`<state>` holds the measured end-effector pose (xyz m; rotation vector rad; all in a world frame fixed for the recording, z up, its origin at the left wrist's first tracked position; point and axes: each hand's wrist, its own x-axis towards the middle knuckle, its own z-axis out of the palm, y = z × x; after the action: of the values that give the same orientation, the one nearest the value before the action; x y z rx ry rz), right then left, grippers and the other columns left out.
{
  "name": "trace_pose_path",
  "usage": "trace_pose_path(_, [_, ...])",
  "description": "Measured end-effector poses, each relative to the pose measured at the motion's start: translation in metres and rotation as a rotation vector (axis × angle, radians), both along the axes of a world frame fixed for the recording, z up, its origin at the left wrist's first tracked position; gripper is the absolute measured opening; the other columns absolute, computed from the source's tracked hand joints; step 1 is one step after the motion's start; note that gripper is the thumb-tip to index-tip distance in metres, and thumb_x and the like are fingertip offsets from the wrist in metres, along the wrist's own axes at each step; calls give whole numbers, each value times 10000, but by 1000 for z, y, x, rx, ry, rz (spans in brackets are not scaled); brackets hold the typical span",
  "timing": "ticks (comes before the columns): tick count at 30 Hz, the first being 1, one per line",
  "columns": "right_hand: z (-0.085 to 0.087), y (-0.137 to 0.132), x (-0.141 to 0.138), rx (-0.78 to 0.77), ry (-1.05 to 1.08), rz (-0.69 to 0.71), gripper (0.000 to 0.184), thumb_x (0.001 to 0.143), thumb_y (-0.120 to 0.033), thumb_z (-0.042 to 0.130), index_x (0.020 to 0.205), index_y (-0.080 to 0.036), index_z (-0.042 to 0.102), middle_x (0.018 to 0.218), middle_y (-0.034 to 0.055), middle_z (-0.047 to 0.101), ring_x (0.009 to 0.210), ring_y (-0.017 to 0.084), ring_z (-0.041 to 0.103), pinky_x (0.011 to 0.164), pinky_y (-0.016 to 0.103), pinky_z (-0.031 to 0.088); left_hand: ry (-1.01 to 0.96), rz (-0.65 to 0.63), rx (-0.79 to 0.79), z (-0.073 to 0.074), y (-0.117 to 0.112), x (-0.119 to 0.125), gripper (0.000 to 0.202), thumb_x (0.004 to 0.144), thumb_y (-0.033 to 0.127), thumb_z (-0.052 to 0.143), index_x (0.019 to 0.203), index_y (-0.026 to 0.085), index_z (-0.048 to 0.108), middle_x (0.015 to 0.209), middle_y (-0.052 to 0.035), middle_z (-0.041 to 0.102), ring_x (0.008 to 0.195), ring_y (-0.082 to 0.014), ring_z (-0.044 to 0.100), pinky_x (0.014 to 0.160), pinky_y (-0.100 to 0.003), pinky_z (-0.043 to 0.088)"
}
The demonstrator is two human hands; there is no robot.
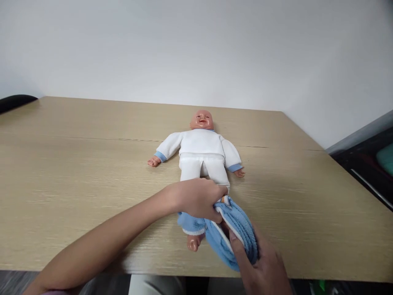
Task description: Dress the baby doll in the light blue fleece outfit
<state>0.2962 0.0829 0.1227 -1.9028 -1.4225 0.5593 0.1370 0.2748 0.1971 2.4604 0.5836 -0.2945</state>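
Note:
A baby doll (201,149) in a white top and white trousers lies on its back on the wooden table (76,164), head away from me. A blue fleece garment (236,233) with white trim sits at the doll's legs. My left hand (196,198) is closed on the garment's upper edge, over the doll's shins. Gripping the lower right side of the same garment, my right hand (264,266) has its thumb inside the opening. One bare doll foot (193,243) sticks out below a blue cuff.
The table's near edge runs just below my hands. A dark chair back (15,101) shows at the far left. At the right, past the table's edge, stands dark furniture with a teal item (386,157). A plain white wall lies behind.

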Motion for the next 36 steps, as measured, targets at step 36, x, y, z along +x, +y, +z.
trace_pose_path(36, [-62,-12,28,-95,320,-44,533,1030,-532,620,1481,-263,712,1514,109,726,1452,373,653,1228,584,525,-10,57,178,-12,-21,2,490,887,468,786,1221,195,555,1091,-107,698,1086,-331,644,908,-417,510])
